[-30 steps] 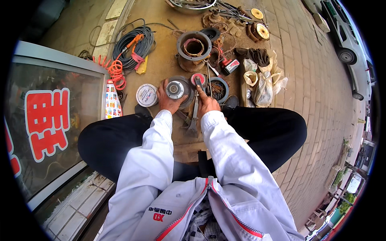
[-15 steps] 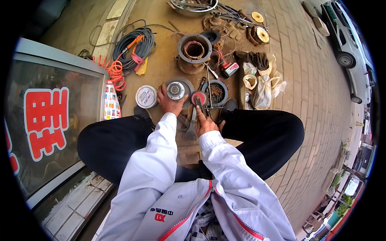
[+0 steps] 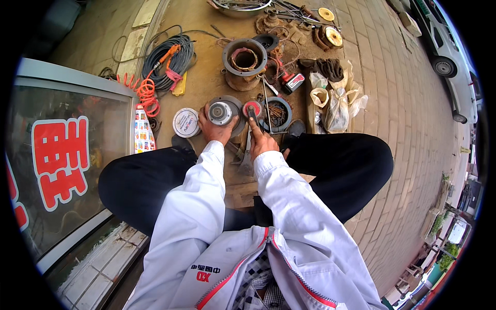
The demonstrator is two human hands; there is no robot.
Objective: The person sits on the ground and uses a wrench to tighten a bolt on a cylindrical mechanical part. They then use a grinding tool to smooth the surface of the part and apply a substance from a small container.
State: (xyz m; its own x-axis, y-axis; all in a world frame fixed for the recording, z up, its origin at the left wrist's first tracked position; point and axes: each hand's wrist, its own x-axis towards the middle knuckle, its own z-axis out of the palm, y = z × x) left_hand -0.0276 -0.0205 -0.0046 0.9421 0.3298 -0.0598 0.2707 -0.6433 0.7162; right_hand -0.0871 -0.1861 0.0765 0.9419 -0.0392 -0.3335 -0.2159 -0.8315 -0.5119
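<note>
My left hand (image 3: 214, 129) curls around the near left side of a grey round metal part (image 3: 235, 107), which has a bright silver hub (image 3: 220, 113). The part rests low in front of me, between my feet. Just to its right, my right hand (image 3: 262, 143) is closed on a dark-handled tool with a round red head (image 3: 252, 108). One finger lies along its dark handle, and the red head is beside the metal part. A flat scraper-like blade (image 3: 246, 164) lies below my right hand.
A white round tin (image 3: 186, 122) stands left, a grey bowl of bolts (image 3: 279, 114) right. Beyond are a motor housing (image 3: 242, 80), a coiled cable (image 3: 168, 58), a red-black battery tool (image 3: 293, 82) and plastic bags (image 3: 337, 111). A glass door (image 3: 72, 155) borders the left.
My right hand and the red-headed tool have moved a little farther from me, alongside the metal part. My left hand keeps its hold. The whole view has shifted slightly.
</note>
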